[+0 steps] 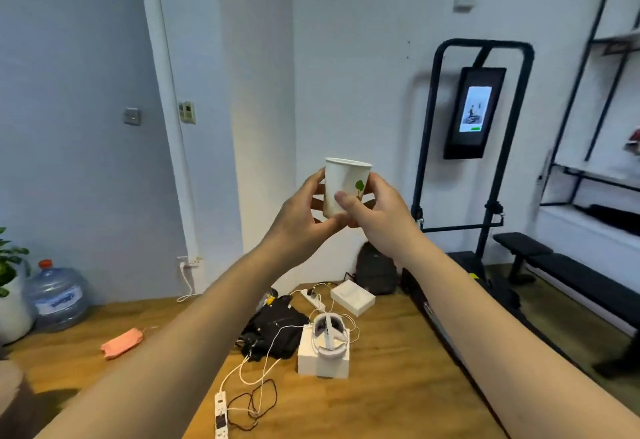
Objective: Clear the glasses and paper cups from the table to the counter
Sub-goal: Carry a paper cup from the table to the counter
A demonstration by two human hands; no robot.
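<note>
A white paper cup (341, 178) with a small green leaf print is held upright in front of me at chest height, above the floor. My left hand (304, 211) wraps its left side and bottom. My right hand (375, 215) grips its right side, thumb across the front. Both arms reach forward from the bottom of the view. No table, counter or glasses are in sight.
On the wooden floor lie a white box with a headset (325, 345), a black bag (277, 327), a power strip with cables (220, 411) and a pink cloth (121, 343). A water jug (57, 294) stands left. Gym frame (474, 147) and bench (561, 265) stand right.
</note>
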